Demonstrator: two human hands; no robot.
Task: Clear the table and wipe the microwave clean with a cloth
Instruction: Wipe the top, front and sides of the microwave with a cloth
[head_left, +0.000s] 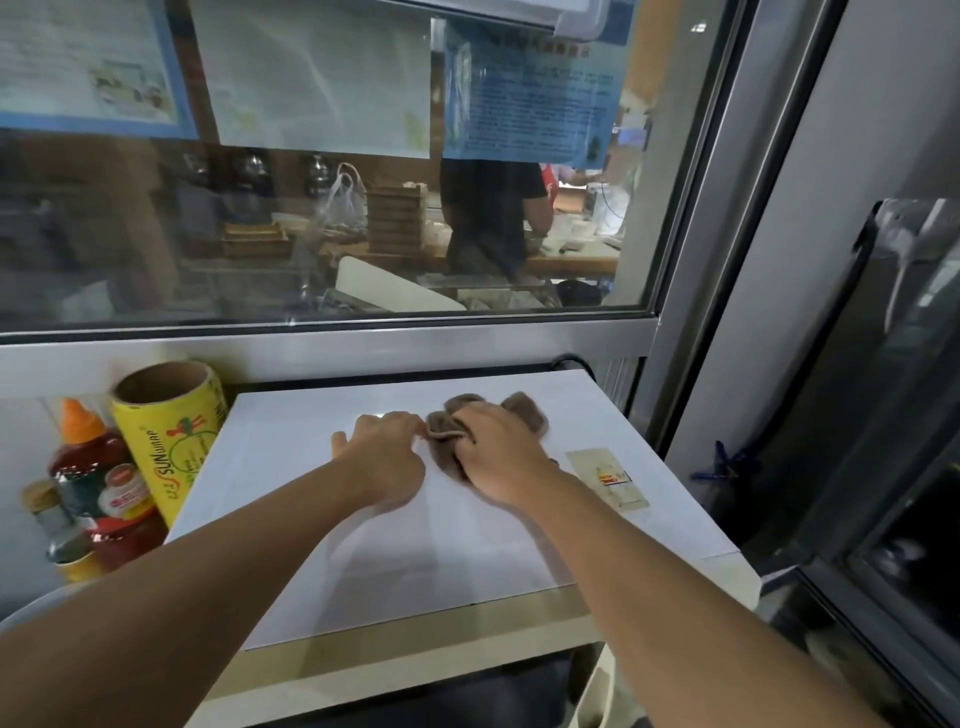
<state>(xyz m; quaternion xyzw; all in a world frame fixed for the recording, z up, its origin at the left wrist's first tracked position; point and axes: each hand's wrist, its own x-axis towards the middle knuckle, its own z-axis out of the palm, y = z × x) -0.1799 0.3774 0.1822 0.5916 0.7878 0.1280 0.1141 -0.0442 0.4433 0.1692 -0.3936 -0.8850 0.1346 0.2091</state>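
The white top of the microwave (395, 561) fills the middle of the head view. A crumpled brown cloth (522, 408) lies on it toward the back. My right hand (501, 452) rests on the cloth with fingers curled round its folds. My left hand (387, 454) lies just left of it, fingertips pinching the cloth's left edge. Both forearms reach in from the bottom of the view.
Left of the microwave stand a yellow roll of cling wrap (169, 431), a red sauce bottle with an orange cap (98, 467) and a small jar (52, 514). A sticker (605, 478) lies on the top's right side. A glass window (322, 208) rises behind; a dark appliance (883, 415) stands at right.
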